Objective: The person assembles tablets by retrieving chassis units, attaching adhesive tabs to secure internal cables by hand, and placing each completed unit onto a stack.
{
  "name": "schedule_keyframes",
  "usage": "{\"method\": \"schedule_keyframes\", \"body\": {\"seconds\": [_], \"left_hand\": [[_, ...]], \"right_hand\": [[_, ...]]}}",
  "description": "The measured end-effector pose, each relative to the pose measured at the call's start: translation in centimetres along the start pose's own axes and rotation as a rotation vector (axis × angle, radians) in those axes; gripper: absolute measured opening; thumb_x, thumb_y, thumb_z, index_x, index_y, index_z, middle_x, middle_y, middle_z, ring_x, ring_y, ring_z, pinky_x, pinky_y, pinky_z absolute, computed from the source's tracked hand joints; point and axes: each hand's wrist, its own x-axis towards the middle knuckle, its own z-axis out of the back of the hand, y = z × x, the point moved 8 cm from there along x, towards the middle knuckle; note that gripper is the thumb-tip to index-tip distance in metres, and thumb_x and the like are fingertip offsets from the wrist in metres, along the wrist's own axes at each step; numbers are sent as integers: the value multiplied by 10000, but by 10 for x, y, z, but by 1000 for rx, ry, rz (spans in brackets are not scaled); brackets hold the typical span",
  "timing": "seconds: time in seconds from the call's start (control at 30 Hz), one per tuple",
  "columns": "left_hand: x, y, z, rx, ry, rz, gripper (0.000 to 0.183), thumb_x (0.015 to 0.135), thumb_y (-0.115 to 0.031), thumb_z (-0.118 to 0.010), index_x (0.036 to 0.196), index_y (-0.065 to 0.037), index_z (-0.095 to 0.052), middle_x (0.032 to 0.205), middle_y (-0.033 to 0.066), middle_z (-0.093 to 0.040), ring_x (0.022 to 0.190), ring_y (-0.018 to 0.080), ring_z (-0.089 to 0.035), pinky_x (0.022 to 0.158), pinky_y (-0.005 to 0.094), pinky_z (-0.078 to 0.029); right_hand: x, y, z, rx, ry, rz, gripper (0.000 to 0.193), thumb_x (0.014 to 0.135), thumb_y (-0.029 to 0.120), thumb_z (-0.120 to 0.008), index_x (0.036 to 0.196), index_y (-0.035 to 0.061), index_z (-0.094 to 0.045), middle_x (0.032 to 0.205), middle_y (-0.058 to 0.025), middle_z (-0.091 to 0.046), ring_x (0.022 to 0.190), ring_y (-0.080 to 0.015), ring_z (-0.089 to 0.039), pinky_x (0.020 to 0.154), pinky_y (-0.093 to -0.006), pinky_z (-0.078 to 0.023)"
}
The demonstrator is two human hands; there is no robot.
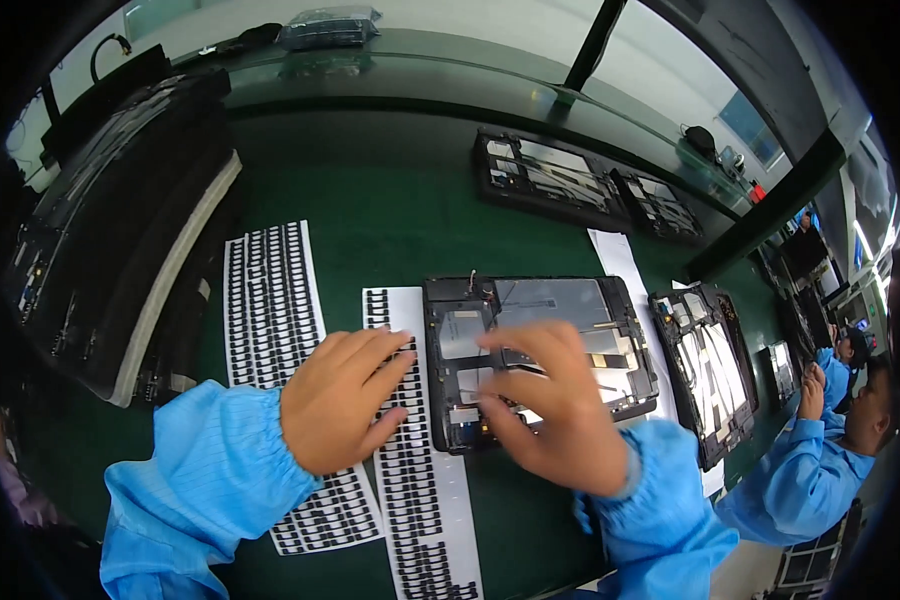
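Observation:
My left hand [345,400] lies with fingers stretched and thumb apart over a white sheet of small black stickers [410,500], its fingertips near the sheet's right strip. To the right of that sheet lies an opened tablet [560,300], its inner parts and silvery panel showing. Over the tablet's left part hovers my right hand [555,410], fingers curved and apart, the tips smeared by motion. I see nothing between them, though a tiny piece could be hidden. A second sticker sheet [270,290] lies partly under my left hand and sleeve.
Another opened tablet [708,370] lies to the right on white paper [620,260]. At the back, black trays with tablet parts [550,175] stand below a glass shelf [420,75]. A dark foam-lined stack [130,230] rises at left. A co-worker in blue [810,480] sits far right.

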Motion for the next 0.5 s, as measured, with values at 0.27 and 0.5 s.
{"method": "schedule_keyframes", "body": {"seconds": [0.27, 0.5], "left_hand": [[-13, 2, -9, 83, 34, -8, 475, 679, -217, -668, 1028, 84, -551, 1068, 191, -530, 1026, 300, -496, 849, 359, -403], [-12, 9, -4, 13, -3, 87, 416, 636, -134, -691, 988, 37, -551, 1016, 187, -501, 943, 324, -508, 823, 389, -429]], "right_hand": [[41, -2, -79, -466, 52, 137, 147, 547, 128, -617, 600, -6, -643, 886, -164, -532, 896, -309, -441, 767, -436, -310], [54, -12, -92, -332, 15, -75, 204, 479, 125, -651, 610, -31, -640, 1002, -180, -560, 938, -316, -441, 779, -437, -309]]}}
